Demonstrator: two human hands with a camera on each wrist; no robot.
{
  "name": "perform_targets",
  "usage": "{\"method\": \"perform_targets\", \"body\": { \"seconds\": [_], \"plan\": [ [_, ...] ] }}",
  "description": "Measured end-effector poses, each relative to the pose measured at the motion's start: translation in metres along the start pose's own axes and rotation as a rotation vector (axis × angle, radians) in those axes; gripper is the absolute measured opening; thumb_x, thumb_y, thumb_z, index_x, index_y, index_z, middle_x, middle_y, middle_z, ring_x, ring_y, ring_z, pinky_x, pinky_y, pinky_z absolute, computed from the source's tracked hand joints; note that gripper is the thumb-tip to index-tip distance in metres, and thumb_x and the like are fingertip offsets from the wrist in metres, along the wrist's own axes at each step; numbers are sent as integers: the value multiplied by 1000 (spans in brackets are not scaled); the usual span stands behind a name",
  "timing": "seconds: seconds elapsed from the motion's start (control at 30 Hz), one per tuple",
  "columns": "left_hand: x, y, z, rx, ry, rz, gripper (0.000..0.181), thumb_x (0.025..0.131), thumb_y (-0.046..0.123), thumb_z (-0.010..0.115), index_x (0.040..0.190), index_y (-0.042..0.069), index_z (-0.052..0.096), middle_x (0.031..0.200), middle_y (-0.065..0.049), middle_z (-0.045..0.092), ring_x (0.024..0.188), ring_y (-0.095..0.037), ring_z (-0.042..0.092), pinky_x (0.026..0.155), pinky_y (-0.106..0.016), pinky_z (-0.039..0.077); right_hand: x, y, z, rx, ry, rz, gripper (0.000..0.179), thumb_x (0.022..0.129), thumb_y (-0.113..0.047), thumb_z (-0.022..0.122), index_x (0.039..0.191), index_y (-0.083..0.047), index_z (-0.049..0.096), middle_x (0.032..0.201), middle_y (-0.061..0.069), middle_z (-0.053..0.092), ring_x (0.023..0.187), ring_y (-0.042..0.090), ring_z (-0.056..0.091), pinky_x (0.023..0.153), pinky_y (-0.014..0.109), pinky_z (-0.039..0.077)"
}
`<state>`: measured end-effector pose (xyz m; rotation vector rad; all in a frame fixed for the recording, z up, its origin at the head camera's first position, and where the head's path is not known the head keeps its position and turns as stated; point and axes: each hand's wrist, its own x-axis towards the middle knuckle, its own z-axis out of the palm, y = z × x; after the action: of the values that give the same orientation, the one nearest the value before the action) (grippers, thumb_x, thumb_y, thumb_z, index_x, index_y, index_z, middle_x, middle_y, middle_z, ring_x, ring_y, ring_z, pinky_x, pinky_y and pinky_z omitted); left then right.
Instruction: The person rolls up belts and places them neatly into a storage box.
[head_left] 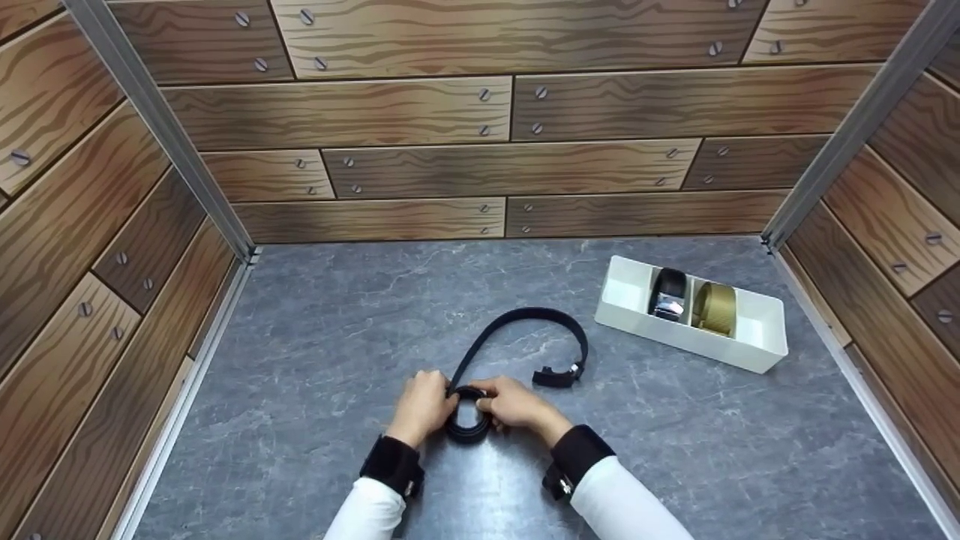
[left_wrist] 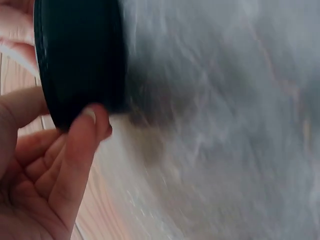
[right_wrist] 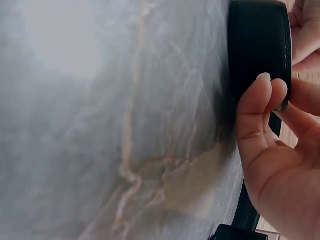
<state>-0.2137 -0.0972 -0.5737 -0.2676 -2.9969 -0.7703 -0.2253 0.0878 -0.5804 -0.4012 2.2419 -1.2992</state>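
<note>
A black belt (head_left: 536, 313) stands on edge on the grey surface, one end wound into a coil and the rest curving away to a silver buckle (head_left: 575, 368). My left hand (head_left: 424, 406) grips the coil's left side, thumb at the inner rim. From the right, my right hand (head_left: 519, 406) pinches the opposite side. In the left wrist view, the coil's smooth outer face (left_wrist: 82, 55) rises above the left fingers (left_wrist: 80, 155). Stitching runs along the coil's edge (right_wrist: 260, 45) in the right wrist view, with the right fingers (right_wrist: 254, 107) around its lower part.
At the right stands a white divided box (head_left: 675, 341). Inside it sit a rolled black belt (head_left: 667, 289) with a shiny buckle and a rolled olive-gold belt (head_left: 716, 307). Wood-patterned walls (head_left: 420, 172) with metal corner strips enclose the marbled grey surface (head_left: 337, 322).
</note>
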Motion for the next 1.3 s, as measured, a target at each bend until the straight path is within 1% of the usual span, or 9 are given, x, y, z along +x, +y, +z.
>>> {"method": "perform_targets", "body": {
  "seconds": [0.13, 0.33, 0.5, 0.67, 0.77, 0.9, 0.97, 1.17, 1.3],
  "plan": [
    [-2, 5, 1, 38, 44, -10, 22, 79, 15, 77, 63, 9, 62, 70, -12, 65, 68, -36, 66, 59, -44, 51, -5, -1, 2, 11, 46, -18, 42, 95, -7, 58, 137, 0, 55, 67, 6, 57, 50, 15, 56, 49, 34, 53],
    [-4, 8, 3, 16, 73, -44, 22, 78, 12, 75, 65, 6, 58, 68, -14, 63, 65, -33, 65, 55, -42, 51, -15, -5, 12, 79, 111, 44, 38, 96, -7, 60, 130, 7, 52, 68, 15, 62, 51, 25, 65, 50, 38, 55],
    [-5, 8, 3, 19, 71, -35, 19, 78, 11, 74, 68, 4, 59, 70, -15, 64, 64, -33, 65, 53, -42, 51, -15, -8, 23, 113, 179, 67, 36, 94, 1, 50, 129, 8, 51, 69, 18, 61, 48, 27, 65, 46, 37, 54],
    [-6, 7, 2, 62, 68, 29, 12, 78, 10, 73, 78, 4, 62, 76, -17, 66, 70, -39, 66, 58, -47, 52, -12, -11, 26, 34, 210, 73, 28, 92, 4, 47, 118, 8, 55, 71, 18, 58, 45, 27, 65, 43, 35, 53],
    [-6, 8, 2, 82, 58, 46, 11, 80, 10, 72, 78, 4, 63, 76, -17, 67, 70, -39, 66, 58, -48, 51, -11, -12, 26, -10, 208, 66, 19, 92, 5, 48, 110, 7, 56, 77, 25, 59, 44, 26, 64, 42, 35, 53],
    [-4, 9, 1, 98, 50, 52, 15, 83, 13, 73, 76, 3, 63, 75, -17, 67, 68, -37, 66, 58, -47, 52, -11, -13, 24, -102, 202, 57, 28, 93, 3, 51, 120, 9, 56, 92, 34, 59, 42, 22, 62, 41, 35, 52],
    [-4, 10, 1, 110, 49, 53, 19, 83, 16, 74, 75, 3, 64, 75, -17, 67, 68, -36, 66, 59, -47, 52, -12, -13, 23, -176, 197, 50, 31, 94, 1, 52, 124, 7, 56, 97, 32, 59, 43, 22, 62, 41, 35, 52],
    [-4, 10, 1, 120, 31, 86, 21, 81, 17, 77, 72, 5, 62, 72, -16, 65, 68, -36, 65, 59, -47, 51, -14, -12, 20, -438, 212, -39, 34, 92, -6, 57, 126, -5, 62, 98, 13, 57, 81, 24, 58, 72, 40, 52],
    [-4, 8, 3, 86, 36, 102, 20, 79, 13, 77, 69, 7, 61, 70, -14, 64, 66, -36, 64, 58, -47, 50, -16, -9, 20, -430, 212, -77, 33, 93, -7, 56, 126, -3, 62, 101, 14, 59, 90, 27, 56, 80, 45, 50]
  ]
}}
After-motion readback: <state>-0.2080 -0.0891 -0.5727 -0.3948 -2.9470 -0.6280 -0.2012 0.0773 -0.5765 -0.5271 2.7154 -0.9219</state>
